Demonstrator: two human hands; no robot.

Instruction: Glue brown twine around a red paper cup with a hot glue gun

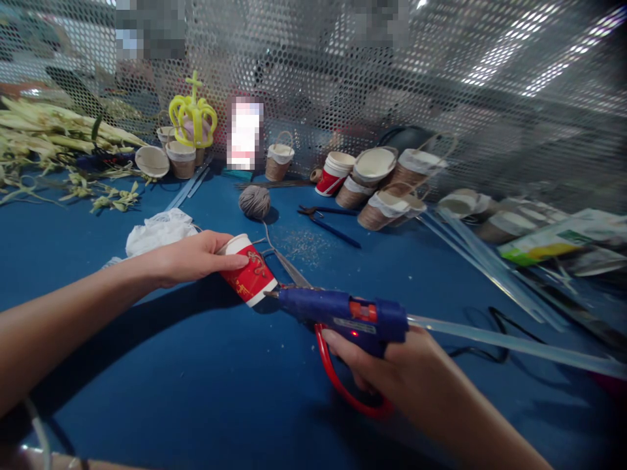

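Observation:
My left hand (200, 260) is closed around a red and white paper cup (252, 273), tilted on its side with its base toward the right. In my right hand (377, 362) is a blue hot glue gun (337, 313), its small light glowing red. The gun's nozzle is close to the cup's base edge; whether they touch I cannot tell. A long clear glue stick (490, 336) sticks out of the gun's back. Red-handled scissors (326, 356) show below and behind the gun, partly hidden by it and my hand. Beyond the cup sits a ball of grey yarn (255, 202), its strand running toward the scissors.
White lace fabric (159, 232) lies left of the cup. Blue-handled pliers (333, 225) rest farther back. Several twine-wrapped cups (377, 209) and a red cup (336, 173) stand near the mesh panel (313, 78). Glue sticks (490, 267) lie right, a yellow crown (193, 121) back left.

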